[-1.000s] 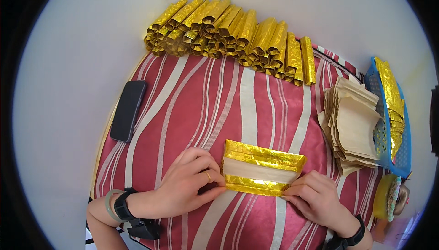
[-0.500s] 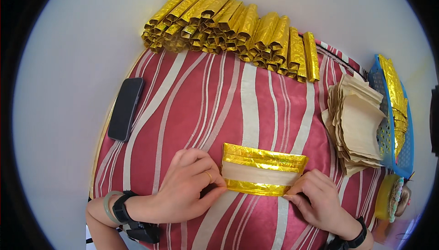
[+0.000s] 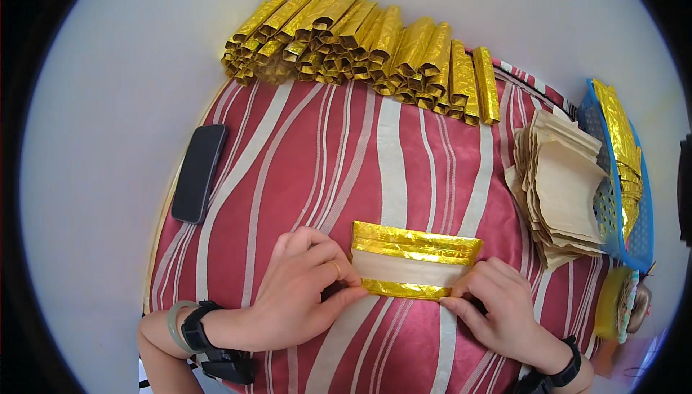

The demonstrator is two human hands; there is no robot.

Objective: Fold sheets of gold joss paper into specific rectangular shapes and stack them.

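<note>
A sheet of gold foil paper [image 3: 411, 269] lies on the striped cloth, its long edges folded inward so a pale paper strip shows along the middle. My left hand [image 3: 308, 279] pinches its lower left corner between thumb and fingers. At the lower right corner, my right hand [image 3: 497, 300] has thumb and forefinger closed on the near folded edge. The far edge carries a wider gold fold than the near one. Both wrists rest low over the cloth.
Many folded gold paper tubes [image 3: 393, 41] are stacked along the far edge. A black phone [image 3: 200, 173] lies at left. To the right are a pile of tan paper sheets [image 3: 566, 185], a blue basket [image 3: 638, 253] with gold foil, and a yellow roll [image 3: 611, 304]. Red striped cloth [image 3: 288, 178] covers the surface.
The gold foil paper sits slightly higher in view, its near edge folded a little further up. Both hands have kept their pinch at its lower corners.
</note>
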